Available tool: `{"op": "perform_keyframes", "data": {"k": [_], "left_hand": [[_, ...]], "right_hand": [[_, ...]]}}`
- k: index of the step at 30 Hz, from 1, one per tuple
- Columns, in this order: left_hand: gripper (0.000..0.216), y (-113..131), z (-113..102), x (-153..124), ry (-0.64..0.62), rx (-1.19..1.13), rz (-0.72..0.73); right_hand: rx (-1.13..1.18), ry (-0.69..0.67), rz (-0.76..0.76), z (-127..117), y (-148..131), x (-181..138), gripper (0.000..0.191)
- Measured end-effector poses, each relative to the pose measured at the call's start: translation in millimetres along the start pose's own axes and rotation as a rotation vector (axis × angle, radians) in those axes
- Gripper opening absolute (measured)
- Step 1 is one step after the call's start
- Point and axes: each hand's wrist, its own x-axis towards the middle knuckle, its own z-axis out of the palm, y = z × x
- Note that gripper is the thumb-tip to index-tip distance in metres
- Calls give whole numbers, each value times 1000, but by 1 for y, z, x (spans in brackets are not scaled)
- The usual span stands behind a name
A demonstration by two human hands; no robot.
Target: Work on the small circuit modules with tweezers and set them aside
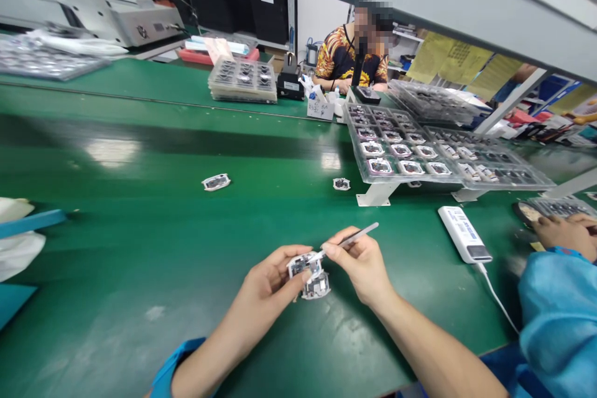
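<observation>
My left hand is closed round a small white circuit assembly, held just above the green table. My right hand pinches a thin grey tool like a pen, and its tip touches the top of the assembly. Two more small white parts lie loose on the table: a left loose part and a right loose part.
Clear trays of parts stand on a raised white stand at right. A white power bank with a cable lies near them. A co-worker's hand and blue sleeve are at far right. Another person sits across the table. Stacked trays stand behind.
</observation>
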Motion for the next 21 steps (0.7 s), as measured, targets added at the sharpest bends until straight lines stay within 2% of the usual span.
{"op": "perform_keyframes", "data": {"k": [11, 21], "left_hand": [[43, 1, 0, 0, 29, -116, -20], [38, 2, -1, -2, 5, -31, 5]], "right_hand": [[-15, -49, -83, -1, 1, -1, 19], [17, -34, -89, 1, 0, -3, 19]]}}
